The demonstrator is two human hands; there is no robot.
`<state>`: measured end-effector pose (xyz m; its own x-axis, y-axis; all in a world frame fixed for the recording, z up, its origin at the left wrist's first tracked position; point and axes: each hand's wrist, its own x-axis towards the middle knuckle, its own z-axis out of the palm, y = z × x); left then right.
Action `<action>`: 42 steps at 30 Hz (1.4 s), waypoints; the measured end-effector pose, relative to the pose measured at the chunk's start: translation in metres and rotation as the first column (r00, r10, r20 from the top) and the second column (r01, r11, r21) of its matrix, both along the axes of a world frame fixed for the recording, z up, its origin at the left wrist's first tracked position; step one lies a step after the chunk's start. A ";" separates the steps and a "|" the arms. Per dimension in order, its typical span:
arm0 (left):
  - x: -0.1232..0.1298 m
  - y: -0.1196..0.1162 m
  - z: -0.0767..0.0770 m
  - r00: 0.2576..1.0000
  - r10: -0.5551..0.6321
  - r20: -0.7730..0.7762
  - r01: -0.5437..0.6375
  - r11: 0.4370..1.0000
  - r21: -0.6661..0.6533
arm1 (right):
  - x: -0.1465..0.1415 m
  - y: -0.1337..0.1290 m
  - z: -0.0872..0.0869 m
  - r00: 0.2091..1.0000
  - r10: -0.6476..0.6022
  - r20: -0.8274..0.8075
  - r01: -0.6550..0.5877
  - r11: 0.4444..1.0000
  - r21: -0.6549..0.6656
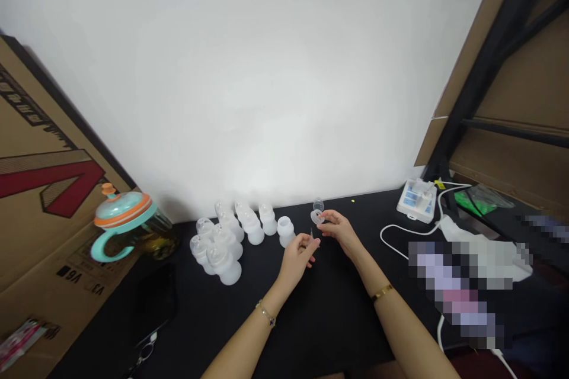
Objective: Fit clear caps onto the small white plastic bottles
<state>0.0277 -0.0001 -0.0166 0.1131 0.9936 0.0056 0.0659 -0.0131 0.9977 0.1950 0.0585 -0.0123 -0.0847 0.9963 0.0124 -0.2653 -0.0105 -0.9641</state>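
Black tabletop [329, 314] opens between the forearms [244, 337]; white bottles [230, 272] block leftward passage.

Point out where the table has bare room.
Bare table shows between the forearms, and between the right hand and white cord. Crowded: the bottles beside the left hand, and the right side, with cord, case and bag.

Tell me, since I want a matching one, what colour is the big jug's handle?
The handle is pale turquoise, best seen in the head view.

Piece [312, 233] in left fingers [313, 244] unclear.
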 end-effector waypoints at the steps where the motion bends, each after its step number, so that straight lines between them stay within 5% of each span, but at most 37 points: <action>1: 0.000 0.001 0.000 1.000 0.004 0.001 -0.004 1.000 -0.005 | 0.000 0.000 0.000 1.000 -0.005 -0.006 0.005 1.000 -0.004; 9: 0.000 0.000 0.003 0.999 -0.019 0.026 0.020 0.999 -0.025 | -0.001 0.004 0.000 0.996 -0.047 -0.070 0.040 0.994 -0.106; 21: 0.000 0.000 0.005 0.994 -0.047 0.094 0.058 0.992 -0.110 | 0.000 0.003 0.003 0.970 0.089 -0.227 -0.136 0.970 -0.201; 32: 0.002 0.005 -0.006 0.998 -0.019 0.056 0.024 0.997 -0.075 | 0.001 0.002 0.005 0.993 -0.021 -0.118 -0.001 0.983 -0.182; 42: 0.002 0.004 -0.008 0.996 0.004 0.091 0.002 0.998 -0.061 | 0.002 0.001 0.006 0.984 0.066 -0.166 -0.105 0.965 -0.241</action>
<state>0.0293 0.0036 -0.0251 0.1138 0.9925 -0.0448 -0.0256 0.0480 0.9985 0.1967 0.0595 -0.0061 -0.1862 0.9588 -0.2145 -0.3992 -0.2733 -0.8752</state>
